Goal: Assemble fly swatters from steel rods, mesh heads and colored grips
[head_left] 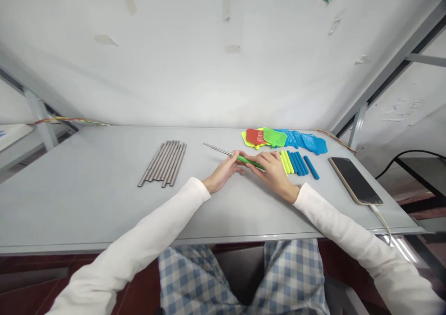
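Observation:
Over the middle of the table I hold a thin metal rod [216, 149] whose other end sits in a green handle sleeve [256, 164]. My left hand [225, 171] is closed where rod and sleeve meet, the rod pointing up and left. Wrapped over the sleeve's right part is my right hand [273, 173], hiding some of it. Just beyond that hand lie yellow sleeves [286, 162] and blue sleeves [300, 163] side by side. To the left, several metal rods [165, 162] rest in a slanted row.
Behind the sleeves lie overlapping fly swatter heads: red [255, 137], green [275, 137] and blue [306, 141]. A phone [356, 180] with a white cable [382, 219] is near the table's right edge. A white wall [174, 73] and metal frame posts [357, 125] bound the table.

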The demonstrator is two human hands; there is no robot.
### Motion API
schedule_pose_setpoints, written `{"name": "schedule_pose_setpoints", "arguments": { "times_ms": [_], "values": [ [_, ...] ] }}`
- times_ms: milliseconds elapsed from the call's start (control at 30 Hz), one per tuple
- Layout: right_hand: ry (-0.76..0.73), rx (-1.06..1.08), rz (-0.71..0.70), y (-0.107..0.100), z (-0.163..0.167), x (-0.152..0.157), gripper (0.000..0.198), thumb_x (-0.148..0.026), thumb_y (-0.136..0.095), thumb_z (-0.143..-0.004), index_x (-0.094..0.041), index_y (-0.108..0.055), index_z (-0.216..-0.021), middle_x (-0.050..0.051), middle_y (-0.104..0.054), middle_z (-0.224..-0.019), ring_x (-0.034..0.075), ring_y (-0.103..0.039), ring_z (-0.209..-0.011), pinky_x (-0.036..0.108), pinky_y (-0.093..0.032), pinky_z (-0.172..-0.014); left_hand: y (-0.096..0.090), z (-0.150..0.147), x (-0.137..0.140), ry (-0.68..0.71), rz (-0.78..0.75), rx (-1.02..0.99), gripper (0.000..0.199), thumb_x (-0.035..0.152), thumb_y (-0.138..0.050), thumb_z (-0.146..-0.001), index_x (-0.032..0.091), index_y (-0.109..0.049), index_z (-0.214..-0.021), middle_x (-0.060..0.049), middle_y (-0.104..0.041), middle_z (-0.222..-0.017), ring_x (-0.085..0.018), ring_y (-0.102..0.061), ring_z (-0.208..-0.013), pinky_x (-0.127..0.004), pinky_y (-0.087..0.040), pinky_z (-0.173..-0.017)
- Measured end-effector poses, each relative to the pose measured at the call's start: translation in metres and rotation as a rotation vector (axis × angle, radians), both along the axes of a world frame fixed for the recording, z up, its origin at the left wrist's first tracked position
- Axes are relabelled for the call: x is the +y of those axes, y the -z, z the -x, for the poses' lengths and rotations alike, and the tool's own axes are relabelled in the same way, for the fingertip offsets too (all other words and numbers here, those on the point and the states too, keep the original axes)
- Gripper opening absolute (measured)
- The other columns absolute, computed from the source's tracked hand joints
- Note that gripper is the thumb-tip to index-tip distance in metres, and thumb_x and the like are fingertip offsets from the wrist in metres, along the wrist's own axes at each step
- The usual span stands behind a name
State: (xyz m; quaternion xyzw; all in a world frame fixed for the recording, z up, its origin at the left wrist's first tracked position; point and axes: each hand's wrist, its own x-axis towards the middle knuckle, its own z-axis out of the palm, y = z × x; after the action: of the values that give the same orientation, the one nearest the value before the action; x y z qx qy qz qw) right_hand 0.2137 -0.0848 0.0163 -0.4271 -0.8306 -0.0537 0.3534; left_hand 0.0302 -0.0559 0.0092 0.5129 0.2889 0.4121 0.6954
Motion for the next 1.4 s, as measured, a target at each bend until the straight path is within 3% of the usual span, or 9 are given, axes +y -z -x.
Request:
{"name": "schedule_pose_setpoints", "arguments": {
  "times_ms": [133,333,467,567,800,967,1100,1200,1400],
  "values": [
    [-0.012,0.042,0.081,-0.008,-0.012,0.010,0.031,-0.038,-0.039,-0.100,-0.021,-0.062,-0.111,0.007,-0.069,-0.104,0.020,-0.061,-0.095,0.035,-0.039,-0.085,-0.002,0.000,-0.001,-0.098,-0.159,0.038,0.040,0.059,-0.050,-0.088,0.020,-0.047,-0.087,-0.002,-0.063,-0.086,-0.014,-0.061,-0.084,-0.029,-0.048,-0.079],
    [0.486,-0.132,0.154,0.000,-0.039,0.060,0.049,-0.037,-0.045,-0.093,-0.005,-0.050,-0.130,0.024,-0.052,-0.135,0.035,-0.047,-0.124,0.045,-0.036,-0.099,-0.009,0.015,0.009,-0.269,-0.259,0.235,0.039,0.062,-0.035,-0.093,0.024,-0.040,-0.088,0.011,-0.031,-0.055,-0.006,-0.030,-0.039,-0.021,-0.032,-0.047],
    [0.591,-0.265,0.320,0.011,-0.046,0.074,0.052,-0.031,-0.045,-0.092,-0.001,-0.044,-0.135,0.024,-0.058,-0.126,0.035,-0.051,-0.117,0.044,-0.037,-0.095,-0.010,0.025,0.011,-0.305,-0.601,0.743,0.027,0.051,-0.040,-0.095,0.025,-0.047,-0.100,0.009,-0.041,-0.058,-0.009,-0.040,-0.047,-0.022,-0.029,-0.052],
    [0.610,-0.282,0.261,0.011,-0.050,0.072,0.046,-0.024,-0.044,-0.090,-0.003,-0.049,-0.131,0.022,-0.062,-0.120,0.034,-0.054,-0.110,0.042,-0.036,-0.090,-0.007,0.028,0.011,-0.262,-0.825,1.088,0.024,0.046,-0.045,-0.094,0.026,-0.053,-0.105,0.004,-0.060,-0.073,-0.013,-0.054,-0.060,-0.024,-0.031,-0.057],
    [0.661,-0.138,0.033,-0.011,-0.066,0.064,0.035,-0.022,-0.035,-0.094,-0.015,-0.065,-0.109,0.014,-0.069,-0.096,0.029,-0.055,-0.096,0.043,-0.035,-0.088,-0.002,0.027,0.012,-0.323,-0.954,1.181,0.025,0.042,-0.043,-0.097,0.029,-0.059,-0.110,0.000,-0.069,-0.093,-0.017,-0.063,-0.087,-0.026,-0.038,-0.064],
    [0.513,0.535,-0.091,-0.022,-0.075,0.068,0.032,-0.040,-0.046,-0.091,-0.021,-0.067,-0.105,0.010,-0.063,-0.108,0.025,-0.054,-0.105,0.042,-0.042,-0.089,0.006,0.024,0.014,-0.357,-0.995,1.081,0.021,0.036,-0.046,-0.096,0.024,-0.059,-0.108,-0.003,-0.066,-0.096,-0.019,-0.059,-0.090,-0.031,-0.044,-0.080],
    [0.153,1.158,0.448,-0.013,-0.079,0.077,0.029,-0.051,-0.061,-0.079,-0.024,-0.063,-0.088,0.004,-0.064,-0.086,0.021,-0.059,-0.085,0.037,-0.051,-0.076,0.009,0.022,0.013,-0.354,-0.923,0.944,0.017,0.031,-0.047,-0.094,0.021,-0.055,-0.106,-0.005,-0.064,-0.102,-0.019,-0.058,-0.094,-0.032,-0.045,-0.083],
    [-0.071,1.383,0.792,-0.005,-0.072,0.077,0.024,-0.042,-0.075,-0.068,-0.026,-0.058,-0.074,0.002,-0.063,-0.076,0.019,-0.062,-0.081,0.036,-0.055,-0.076,0.006,0.021,0.011,-0.352,-0.859,0.895,0.018,0.030,-0.047,-0.093,0.020,-0.053,-0.106,-0.005,-0.064,-0.103,-0.017,-0.059,-0.091,-0.031,-0.046,-0.081],
    [-0.178,1.462,0.895,-0.001,-0.040,0.058,0.020,-0.027,-0.080,-0.063,-0.024,-0.063,-0.073,-0.001,-0.069,-0.082,0.016,-0.065,-0.087,0.032,-0.055,-0.087,0.000,0.022,0.006,-0.320,-0.940,0.884,0.023,0.029,-0.044,-0.094,0.021,-0.058,-0.110,-0.005,-0.063,-0.101,-0.017,-0.059,-0.091,-0.030,-0.045,-0.081]
  ]
}}
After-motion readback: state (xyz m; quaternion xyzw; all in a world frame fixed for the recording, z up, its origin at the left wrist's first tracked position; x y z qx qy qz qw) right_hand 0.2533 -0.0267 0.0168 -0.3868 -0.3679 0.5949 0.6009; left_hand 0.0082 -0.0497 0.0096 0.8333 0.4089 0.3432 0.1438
